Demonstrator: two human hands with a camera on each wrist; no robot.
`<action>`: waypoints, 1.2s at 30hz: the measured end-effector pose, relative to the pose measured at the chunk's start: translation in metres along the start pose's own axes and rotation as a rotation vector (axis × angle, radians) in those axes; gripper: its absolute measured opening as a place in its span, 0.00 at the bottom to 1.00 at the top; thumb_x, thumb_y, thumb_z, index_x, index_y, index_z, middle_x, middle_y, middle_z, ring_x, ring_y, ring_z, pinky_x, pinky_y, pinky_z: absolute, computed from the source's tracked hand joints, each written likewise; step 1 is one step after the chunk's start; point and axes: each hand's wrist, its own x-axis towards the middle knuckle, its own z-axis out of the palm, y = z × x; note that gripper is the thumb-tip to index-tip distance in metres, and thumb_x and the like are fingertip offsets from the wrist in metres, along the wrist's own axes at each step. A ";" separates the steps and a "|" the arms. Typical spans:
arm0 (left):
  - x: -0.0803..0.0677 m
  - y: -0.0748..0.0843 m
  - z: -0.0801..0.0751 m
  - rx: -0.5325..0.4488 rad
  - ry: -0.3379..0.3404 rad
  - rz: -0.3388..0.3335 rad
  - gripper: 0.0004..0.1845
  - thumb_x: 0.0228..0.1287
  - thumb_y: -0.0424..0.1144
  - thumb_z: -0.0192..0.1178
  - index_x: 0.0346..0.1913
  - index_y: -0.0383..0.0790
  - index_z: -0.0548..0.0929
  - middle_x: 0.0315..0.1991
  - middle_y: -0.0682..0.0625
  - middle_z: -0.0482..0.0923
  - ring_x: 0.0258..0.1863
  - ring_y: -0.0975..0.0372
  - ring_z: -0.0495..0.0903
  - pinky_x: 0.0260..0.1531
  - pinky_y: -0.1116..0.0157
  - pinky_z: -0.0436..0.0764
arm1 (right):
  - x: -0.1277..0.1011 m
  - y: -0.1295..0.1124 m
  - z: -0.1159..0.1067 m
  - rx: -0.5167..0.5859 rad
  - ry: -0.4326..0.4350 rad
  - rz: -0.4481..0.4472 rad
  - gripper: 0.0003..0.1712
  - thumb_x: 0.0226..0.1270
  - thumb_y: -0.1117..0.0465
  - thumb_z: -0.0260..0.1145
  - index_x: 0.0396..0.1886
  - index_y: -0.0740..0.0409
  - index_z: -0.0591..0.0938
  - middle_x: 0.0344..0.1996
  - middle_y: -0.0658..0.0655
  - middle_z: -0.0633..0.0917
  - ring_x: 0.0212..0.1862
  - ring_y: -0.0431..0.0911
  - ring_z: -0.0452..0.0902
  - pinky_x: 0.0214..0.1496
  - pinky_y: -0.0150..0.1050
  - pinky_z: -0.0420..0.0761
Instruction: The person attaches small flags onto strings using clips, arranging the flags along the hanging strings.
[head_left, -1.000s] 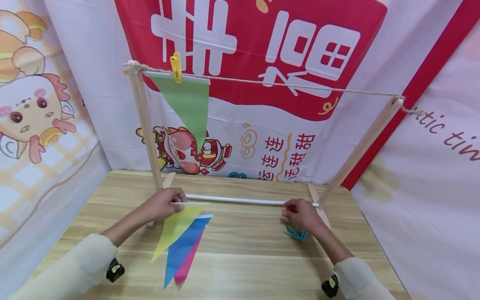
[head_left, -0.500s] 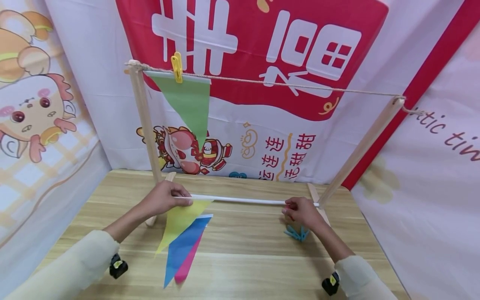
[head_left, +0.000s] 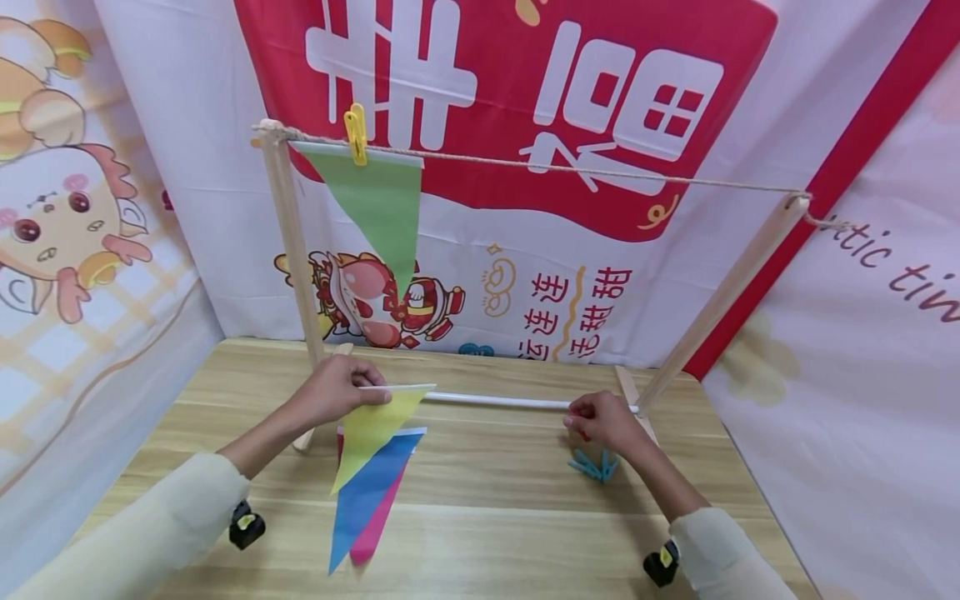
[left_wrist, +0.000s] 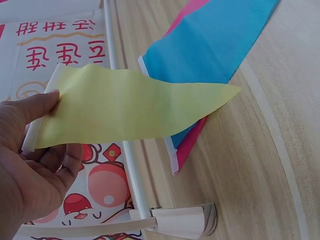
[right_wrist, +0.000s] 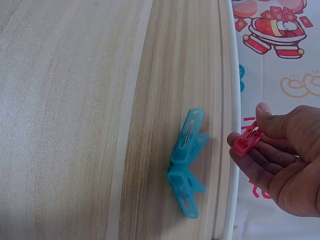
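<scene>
My left hand point(head_left: 341, 390) pinches a yellow triangular pennant point(left_wrist: 115, 105) by its white top edge, thumb in front and fingers behind. The pennant hangs point down, overlapping a blue pennant point(head_left: 369, 483) in the head view. Under the blue one, a pink pennant point(head_left: 375, 525) shows along the side on the table. My right hand point(head_left: 606, 419) holds a small red clothespin point(right_wrist: 247, 139) between thumb and fingers. Two blue clothespins point(right_wrist: 187, 165) lie on the table below that hand. A green pennant point(head_left: 386, 217) hangs from the string point(head_left: 525, 166) under a yellow clothespin point(head_left: 356, 135).
A wooden frame has a left post point(head_left: 291, 242) and a right post point(head_left: 720, 308), with the string tied between their tops. Low between the posts runs a white rod point(head_left: 495, 401), close behind both hands. A printed cloth point(head_left: 480, 229) stands behind the table point(head_left: 510, 533).
My left hand has raised the yellow pennant and shifted it a little to the right, away from the table. My right hand stays nearly in place with the red clothespin.
</scene>
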 end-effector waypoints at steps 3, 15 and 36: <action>0.001 0.002 0.000 -0.007 0.008 -0.001 0.07 0.72 0.41 0.79 0.44 0.42 0.95 0.39 0.50 0.93 0.40 0.60 0.86 0.40 0.65 0.86 | 0.000 -0.001 -0.001 0.007 0.006 -0.007 0.13 0.77 0.62 0.78 0.50 0.69 0.92 0.37 0.59 0.96 0.37 0.42 0.89 0.44 0.40 0.90; 0.000 0.019 -0.002 -0.052 0.031 -0.023 0.13 0.74 0.46 0.78 0.53 0.44 0.98 0.38 0.46 0.89 0.40 0.53 0.72 0.37 0.62 0.70 | 0.005 -0.003 -0.006 0.028 0.027 -0.030 0.18 0.79 0.63 0.75 0.58 0.73 0.88 0.41 0.62 0.95 0.37 0.43 0.88 0.43 0.39 0.89; 0.006 0.052 -0.004 -0.116 0.067 0.039 0.18 0.78 0.52 0.75 0.57 0.44 0.96 0.42 0.47 0.86 0.43 0.53 0.75 0.40 0.59 0.73 | 0.021 -0.040 -0.039 -0.025 0.081 -0.151 0.17 0.79 0.62 0.76 0.58 0.71 0.91 0.44 0.65 0.96 0.46 0.53 0.93 0.54 0.51 0.93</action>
